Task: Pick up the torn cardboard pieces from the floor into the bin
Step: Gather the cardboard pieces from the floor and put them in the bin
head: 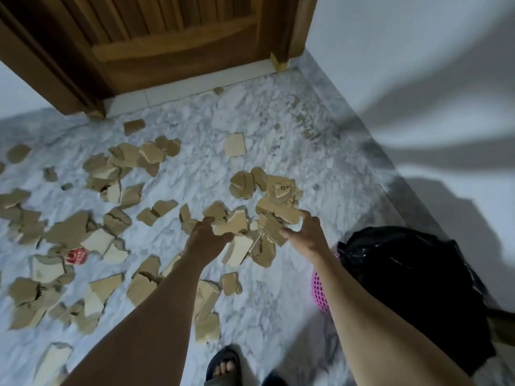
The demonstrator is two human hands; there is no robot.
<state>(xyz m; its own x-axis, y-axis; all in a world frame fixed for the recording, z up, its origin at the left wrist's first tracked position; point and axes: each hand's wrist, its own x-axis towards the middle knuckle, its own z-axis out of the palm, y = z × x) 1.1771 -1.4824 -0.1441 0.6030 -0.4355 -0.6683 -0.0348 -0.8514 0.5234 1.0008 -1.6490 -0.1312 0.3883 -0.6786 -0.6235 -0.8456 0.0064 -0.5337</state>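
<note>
The floor (267, 129) was white-grey marble-pattern tile, with a darker grey border strip along the right wall (418, 65), which was plain white and crossed by soft shadows. A brown wooden door (172, 37) in a wooden frame stood at the top, with a pale threshold strip at its foot. Torn cardboard pieces (69, 232) lay scattered over most of the floor, thick on the left and centre, thinner toward the door; one larger pale piece (235, 144) sat alone near the middle top, and a scrap with a red printed label (76, 256) lay at left. Both arms reached down and forward. The left hand (204, 238) hovered over a small heap of pieces (250, 232) in the centre, fingers curled loosely, touching or just about touching a piece; whether its grip had actually closed on anything could not be told. The right hand (306, 232) was at the other side of the same heap, fingers spread and bent, thumb against a ribbed piece, grip wide and not closed. The bin (320, 291), a pink perforated basket lined with a black plastic bag (412, 288), stood at right by the wall, just beside the right forearm. A foot in a dark sandal (224, 366) showed at the bottom edge.
</note>
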